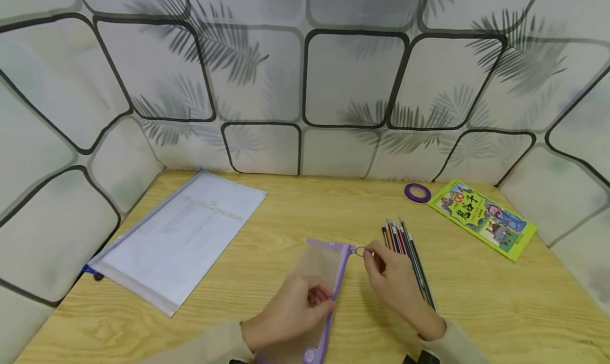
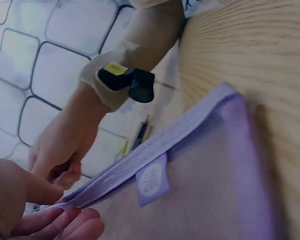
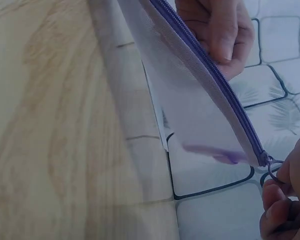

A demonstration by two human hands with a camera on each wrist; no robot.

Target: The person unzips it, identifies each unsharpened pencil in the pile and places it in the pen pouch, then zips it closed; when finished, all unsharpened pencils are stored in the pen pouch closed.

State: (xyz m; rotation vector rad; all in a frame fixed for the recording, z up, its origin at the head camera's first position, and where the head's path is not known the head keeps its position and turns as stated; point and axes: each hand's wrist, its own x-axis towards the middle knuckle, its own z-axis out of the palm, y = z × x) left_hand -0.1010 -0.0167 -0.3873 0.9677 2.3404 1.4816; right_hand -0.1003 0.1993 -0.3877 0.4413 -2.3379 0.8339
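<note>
A see-through mesh zipper pouch (image 1: pixel 316 263) with purple edging lies on the wooden table in front of me. My left hand (image 1: pixel 297 305) pinches its zipper edge about midway along. With thumb and fingertips, my right hand (image 1: pixel 393 279) holds the metal ring (image 3: pixel 275 170) on the zipper pull, at the pouch's far corner. The purple zipper (image 3: pixel 210 70) looks closed along its length in the right wrist view. A small purple tag (image 2: pixel 153 181) with a white round print hangs by the zipper edge. Partly behind my right hand lies a bunch of pencils (image 1: pixel 400 237).
On the left lies a clear document pouch (image 1: pixel 190 226) with white paper inside and a blue zipper edge. A purple tape roll (image 1: pixel 417 193) sits at the back right beside a yellow-green picture book (image 1: pixel 483 218). Patterned wall covering (image 1: pixel 352 78) rises along the table's back and sides.
</note>
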